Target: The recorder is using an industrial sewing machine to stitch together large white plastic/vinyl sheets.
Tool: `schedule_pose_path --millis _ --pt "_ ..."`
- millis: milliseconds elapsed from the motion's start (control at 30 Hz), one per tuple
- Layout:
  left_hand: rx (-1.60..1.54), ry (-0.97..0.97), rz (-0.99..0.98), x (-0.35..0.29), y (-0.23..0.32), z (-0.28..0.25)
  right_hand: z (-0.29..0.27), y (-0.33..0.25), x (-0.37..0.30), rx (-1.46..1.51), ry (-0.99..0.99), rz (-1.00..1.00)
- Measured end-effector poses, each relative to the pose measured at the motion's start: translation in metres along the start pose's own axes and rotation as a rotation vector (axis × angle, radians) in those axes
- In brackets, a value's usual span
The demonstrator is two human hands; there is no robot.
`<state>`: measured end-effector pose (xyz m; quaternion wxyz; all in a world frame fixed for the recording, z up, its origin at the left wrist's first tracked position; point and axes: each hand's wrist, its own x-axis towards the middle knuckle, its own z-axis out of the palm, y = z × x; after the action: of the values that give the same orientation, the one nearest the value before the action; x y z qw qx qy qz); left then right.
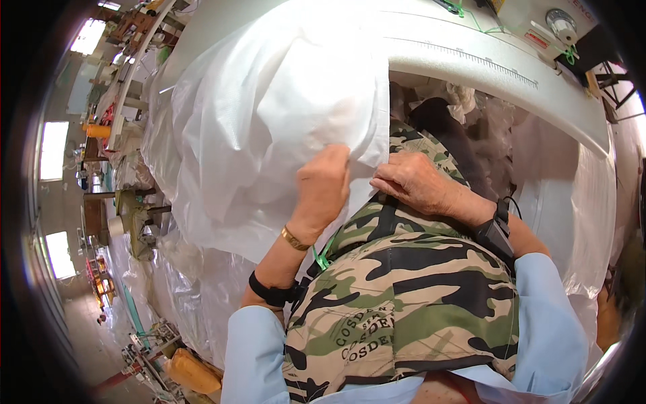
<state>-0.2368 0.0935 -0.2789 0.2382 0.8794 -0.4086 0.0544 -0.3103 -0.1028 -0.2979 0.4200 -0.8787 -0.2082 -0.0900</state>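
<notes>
A large sheet of thin white fabric [242,135] drapes over the table's front edge and down toward my lap. My left hand [325,185] is closed on the fabric near its right border, knuckles up. Just to its right, my right hand [417,180] pinches the fabric's lower right corner between thumb and fingers. Both hands are close together above a camouflage apron [431,289]. A bit of green cord [322,258] hangs beside my left wrist.
The white sewing table [464,50] has a ruler scale along its front edge. At the upper right sits a machine part with a round knob [561,25]. Clear plastic sheeting [579,222] hangs on the right. More machines and a yellow-orange bundle [192,370] stand at left.
</notes>
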Motion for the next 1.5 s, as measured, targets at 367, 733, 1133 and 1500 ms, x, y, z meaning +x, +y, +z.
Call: schedule_pose_path --millis 367,733,1133,1500 --pt "-0.880 -0.235 -0.421 -0.008 -0.009 -0.022 -0.029 0.003 -0.023 -0.186 -0.060 0.347" --pt "-0.895 0.053 -0.468 0.016 -0.021 -0.008 0.032 -0.045 0.034 0.489 -0.152 0.423" --pt "-0.845 0.069 -0.442 0.026 -0.017 0.000 0.038 -0.037 0.034 0.159 -0.306 0.115" --pt "-0.277 0.353 -0.003 0.034 0.009 -0.045 0.012 0.042 -0.021 0.262 0.480 0.576"
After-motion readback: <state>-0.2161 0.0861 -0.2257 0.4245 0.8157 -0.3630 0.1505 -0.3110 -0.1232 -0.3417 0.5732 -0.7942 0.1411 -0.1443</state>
